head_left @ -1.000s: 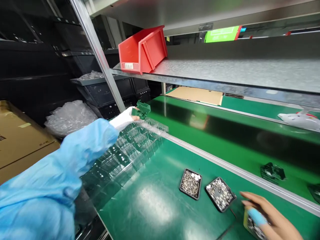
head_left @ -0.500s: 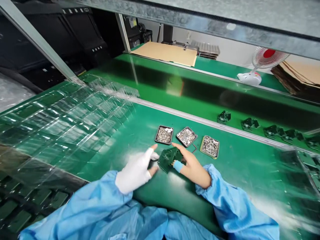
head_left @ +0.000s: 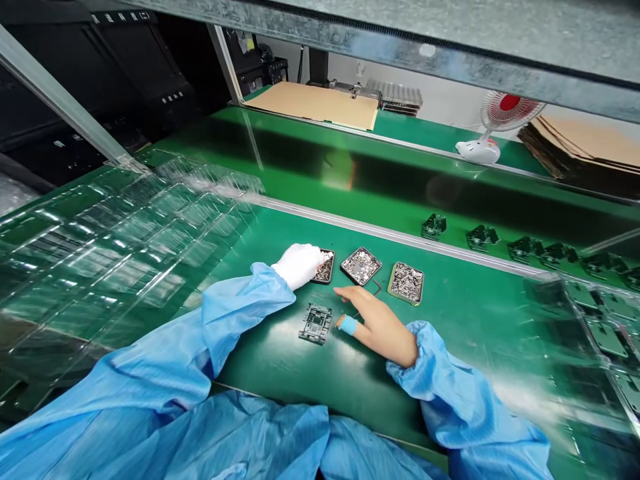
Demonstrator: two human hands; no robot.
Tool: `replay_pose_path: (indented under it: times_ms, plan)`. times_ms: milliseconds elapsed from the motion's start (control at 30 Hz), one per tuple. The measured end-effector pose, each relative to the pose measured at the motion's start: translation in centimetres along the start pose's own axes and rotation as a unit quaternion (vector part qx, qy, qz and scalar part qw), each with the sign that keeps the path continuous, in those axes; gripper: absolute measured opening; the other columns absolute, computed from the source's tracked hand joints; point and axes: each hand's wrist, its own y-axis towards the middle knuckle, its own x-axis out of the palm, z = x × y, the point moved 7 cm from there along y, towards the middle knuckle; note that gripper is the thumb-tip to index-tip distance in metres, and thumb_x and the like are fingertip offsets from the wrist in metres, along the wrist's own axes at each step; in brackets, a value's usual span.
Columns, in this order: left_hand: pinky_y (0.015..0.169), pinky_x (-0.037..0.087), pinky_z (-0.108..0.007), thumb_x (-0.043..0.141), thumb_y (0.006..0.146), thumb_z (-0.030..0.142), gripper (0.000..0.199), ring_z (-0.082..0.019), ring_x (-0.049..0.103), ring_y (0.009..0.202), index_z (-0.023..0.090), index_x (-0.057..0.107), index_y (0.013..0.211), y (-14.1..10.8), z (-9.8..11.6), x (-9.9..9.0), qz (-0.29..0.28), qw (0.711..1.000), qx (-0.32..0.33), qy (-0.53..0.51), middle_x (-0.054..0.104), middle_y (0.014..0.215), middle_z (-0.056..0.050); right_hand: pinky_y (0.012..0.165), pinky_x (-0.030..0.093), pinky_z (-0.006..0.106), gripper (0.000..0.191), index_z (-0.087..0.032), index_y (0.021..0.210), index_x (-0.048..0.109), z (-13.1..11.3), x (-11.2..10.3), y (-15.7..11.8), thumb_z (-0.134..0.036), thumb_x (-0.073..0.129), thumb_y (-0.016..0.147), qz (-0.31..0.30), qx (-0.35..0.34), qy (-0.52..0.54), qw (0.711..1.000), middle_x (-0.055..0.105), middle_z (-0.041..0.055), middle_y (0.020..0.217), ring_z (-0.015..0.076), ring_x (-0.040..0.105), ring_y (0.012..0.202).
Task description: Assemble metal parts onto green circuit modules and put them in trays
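Observation:
A small circuit board point(head_left: 316, 323) lies flat on the green table, touched by neither hand. My left hand point(head_left: 300, 265), in a white glove with bare fingertips, is over the left tray of small metal parts point(head_left: 326, 267); its fingers are bunched at the tray, and what they hold, if anything, is hidden. Just right of the board is my right hand point(head_left: 373, 322), bare with a blue finger cover, its fingers apart and holding nothing. Beyond it sit a middle tray of metal parts point(head_left: 361, 266), a right tray of metal parts point(head_left: 407, 283) and a small hex key point(head_left: 377, 287).
Clear plastic trays point(head_left: 115, 233) cover the left side. Several board assemblies point(head_left: 483, 237) line the strip behind the metal rail point(head_left: 350, 223). Another plastic tray with boards point(head_left: 605, 333) stands at the right. A fan point(head_left: 505, 120) and cardboard sheets point(head_left: 315, 103) are farther back.
The board has left my hands and now lies flat on the table with its chip side showing. My left hand has moved forward to the left tray. My right hand has opened beside the board.

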Motion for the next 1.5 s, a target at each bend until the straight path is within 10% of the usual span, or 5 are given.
replay_pose_path:
  times_ms: [400,767,1500]
  plan:
    - [0.075,0.046,-0.026,0.03,0.094,0.022,0.033,-0.016,0.058,0.087,0.015,0.062,0.095,-1.9,-3.2,-2.0,0.055,0.994,-0.056,-0.071,0.062,0.093,-0.006,0.088,0.052,0.04,0.038,-0.021,0.129,0.044,0.4,-0.9,0.4,-0.029,0.051,0.092,0.038,0.011,0.038,0.999,0.056,0.0104,0.117,0.0213,0.061,0.101]
    - [0.07,0.045,-0.032,0.049,0.082,0.016,0.022,-0.025,0.061,0.088,0.014,0.068,0.093,0.0,-0.1,-0.4,-0.022,0.999,-0.034,-0.015,0.064,0.09,-0.013,0.085,0.053,0.039,0.034,-0.023,0.125,0.048,0.7,-0.7,0.7,-0.027,0.051,0.091,0.034,0.035,0.043,0.998,0.057,0.01,0.116,0.0215,0.062,0.1]
    - [0.069,0.046,-0.03,0.047,0.084,0.023,0.023,-0.022,0.062,0.085,0.017,0.069,0.09,0.2,-0.7,0.3,-0.016,0.998,-0.047,-0.029,0.064,0.088,-0.011,0.087,0.052,0.039,0.033,-0.021,0.123,0.051,1.7,-0.3,0.9,-0.023,0.05,0.091,0.034,0.034,0.039,0.998,0.058,0.0097,0.115,0.0203,0.062,0.097]
